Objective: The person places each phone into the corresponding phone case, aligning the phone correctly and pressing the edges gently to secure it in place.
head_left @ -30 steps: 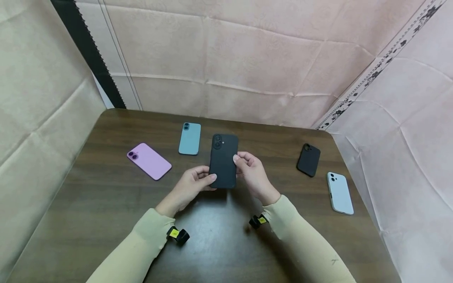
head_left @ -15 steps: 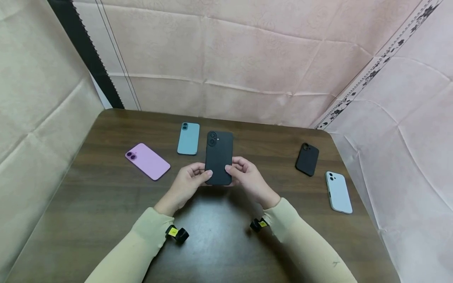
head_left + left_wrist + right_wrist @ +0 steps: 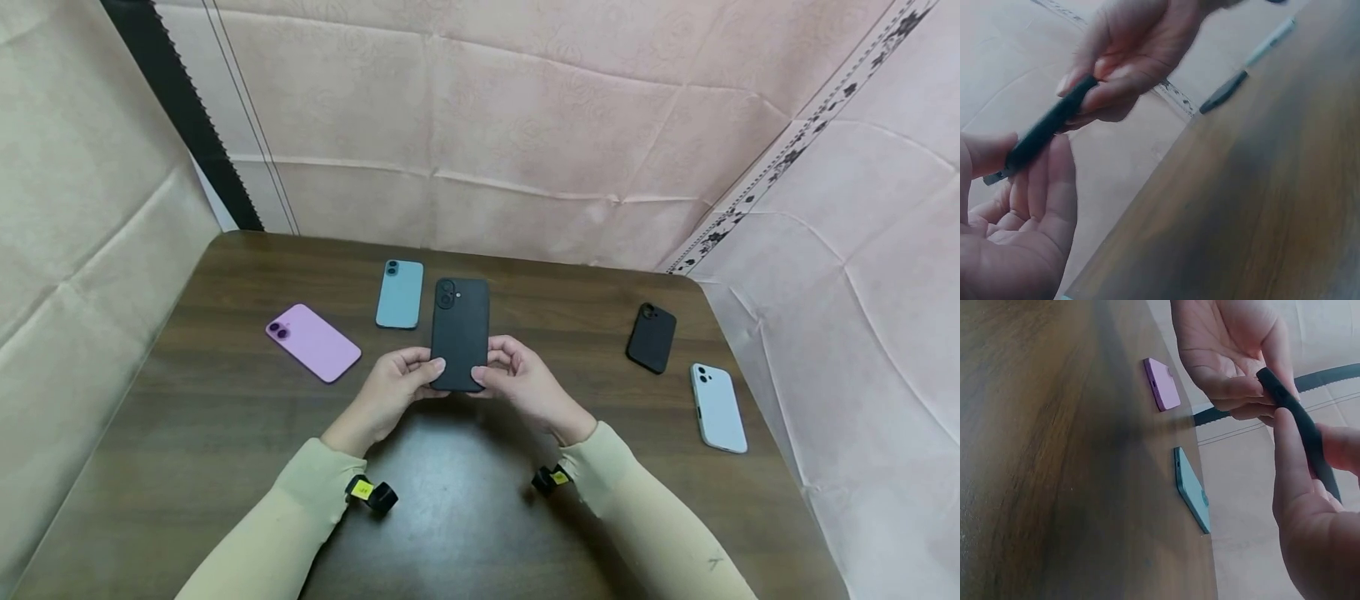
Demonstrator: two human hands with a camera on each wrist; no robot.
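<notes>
A black phone (image 3: 460, 335) is held between both hands over the middle of the table, back and camera lenses facing me. On its lower left edge, my left hand (image 3: 388, 393) pinches with the thumb on the back and fingers behind. My right hand (image 3: 534, 393) pinches the lower right edge in the same way. Both wrist views catch the black phone (image 3: 1047, 128) edge-on, raised above the tabletop. The screen side is hidden from me in the head view.
A teal phone (image 3: 401, 294) lies behind the hands, and a purple phone (image 3: 313, 342) to the left. At right lie a black phone or case (image 3: 652, 337), I cannot tell which, and a light blue phone (image 3: 720, 408). Cloth (image 3: 525, 117) hangs behind the wooden table (image 3: 450, 517).
The black phone has shifted slightly left and up with both hands. My right hand has slid from the middle of its right edge down to the lower right corner.
</notes>
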